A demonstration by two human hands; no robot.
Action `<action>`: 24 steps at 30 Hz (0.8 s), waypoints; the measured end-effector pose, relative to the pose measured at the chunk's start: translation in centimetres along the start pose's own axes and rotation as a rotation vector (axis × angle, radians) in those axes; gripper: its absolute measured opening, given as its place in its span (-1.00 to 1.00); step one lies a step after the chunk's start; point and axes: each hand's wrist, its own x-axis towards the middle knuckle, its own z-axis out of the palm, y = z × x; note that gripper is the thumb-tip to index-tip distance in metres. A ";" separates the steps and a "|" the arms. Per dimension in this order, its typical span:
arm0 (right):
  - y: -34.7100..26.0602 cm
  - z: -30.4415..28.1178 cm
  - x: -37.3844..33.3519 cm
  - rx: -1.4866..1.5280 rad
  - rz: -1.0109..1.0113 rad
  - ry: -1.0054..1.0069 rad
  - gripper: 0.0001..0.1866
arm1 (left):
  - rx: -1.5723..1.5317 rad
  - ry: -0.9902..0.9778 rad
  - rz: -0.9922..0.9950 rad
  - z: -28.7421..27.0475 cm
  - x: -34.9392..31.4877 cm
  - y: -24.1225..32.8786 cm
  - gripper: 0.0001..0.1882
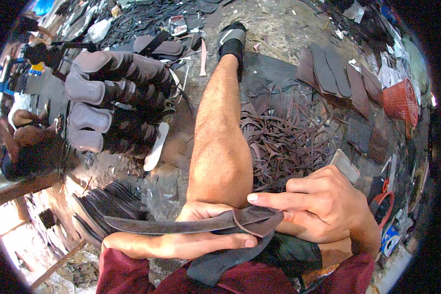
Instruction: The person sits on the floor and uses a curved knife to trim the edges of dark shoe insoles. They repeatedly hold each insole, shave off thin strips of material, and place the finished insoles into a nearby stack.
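Head view: left hand (pixel 181 244) grips the dark piece (pixel 174 226), long axis crosswise, tapering left.

Held curved piece (pixel 171 226): smooth, rubber-like, low sheen. Scrap strips (pixel 284 142): matt, rubber-like. Basket (pixel 401 102): perforated plastic. Shirt (pixel 121 270): matt cloth. Ground (pixel 279 22): rough.

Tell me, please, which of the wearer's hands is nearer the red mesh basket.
The right hand, at the right end of the long, curved, dark strip; the left hand holds it farther left.

left hand (pixel 181 245): gripping | right hand (pixel 326 203): index finger (pixel 274 199) extended leftward | leg (pixel 220 132): forward
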 end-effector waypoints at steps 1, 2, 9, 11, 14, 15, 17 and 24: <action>-0.3 -0.2 0.1 0.001 0.004 -0.002 -0.52 | -0.077 0.027 -0.055 0.4 0.1 0.0 -0.72; -0.7 -0.4 0.5 -0.017 -0.006 -0.052 -0.53 | -0.154 0.055 -0.110 1.0 0.3 -0.1 -0.73; 0.3 1.7 -3.6 0.416 0.025 0.083 -0.61 | 0.501 -0.188 0.134 2.2 -0.3 0.5 -0.48; -0.7 2.6 -7.1 0.665 0.180 0.235 -0.59 | 0.098 -0.121 -0.009 1.4 -1.0 -0.2 -0.47; -2.6 5.3 -11.0 1.171 0.318 0.533 -0.34 | 0.496 -0.110 0.026 2.8 0.4 -1.2 -0.51; -3.7 6.1 -10.8 1.097 0.302 0.624 -0.27 | 0.613 -0.120 0.125 4.0 0.9 -1.7 -0.52; -3.0 8.9 -11.4 1.130 0.436 0.803 -0.32 | 0.088 -0.095 -0.106 5.0 2.8 -1.8 -0.51; -5.0 12.4 -9.3 0.760 0.432 1.478 -0.44 | -0.269 0.467 0.582 12.0 5.2 -7.0 -0.32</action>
